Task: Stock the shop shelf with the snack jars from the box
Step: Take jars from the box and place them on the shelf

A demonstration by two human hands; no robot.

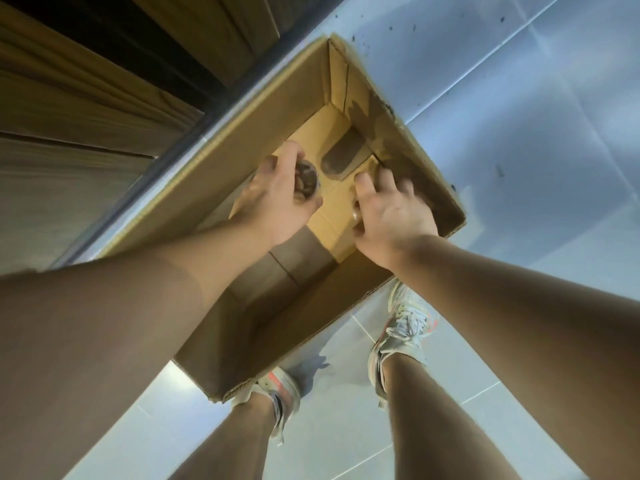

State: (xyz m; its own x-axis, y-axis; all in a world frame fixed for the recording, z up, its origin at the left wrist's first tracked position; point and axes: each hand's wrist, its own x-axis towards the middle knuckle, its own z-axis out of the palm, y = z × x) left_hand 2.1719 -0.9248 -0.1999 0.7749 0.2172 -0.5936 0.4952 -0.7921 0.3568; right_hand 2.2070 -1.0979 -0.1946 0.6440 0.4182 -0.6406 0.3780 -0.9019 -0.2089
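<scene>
An open cardboard box (242, 140) stands on the tiled floor below me. Both my arms reach down into it. My left hand (273, 199) grips a clear snack jar (306, 181) with brown contents, fingers curled round its side. My right hand (391, 209) is curled round a second jar (356, 211), of which only a small clear part shows under the palm. A dark oval stain marks the box bottom between and beyond the hands.
A wooden shelf unit (86, 109) with a dark gap runs along the left, its metal base edge next to the box. My two feet in pale sneakers (405, 327) stand on the grey floor tiles just in front of the box.
</scene>
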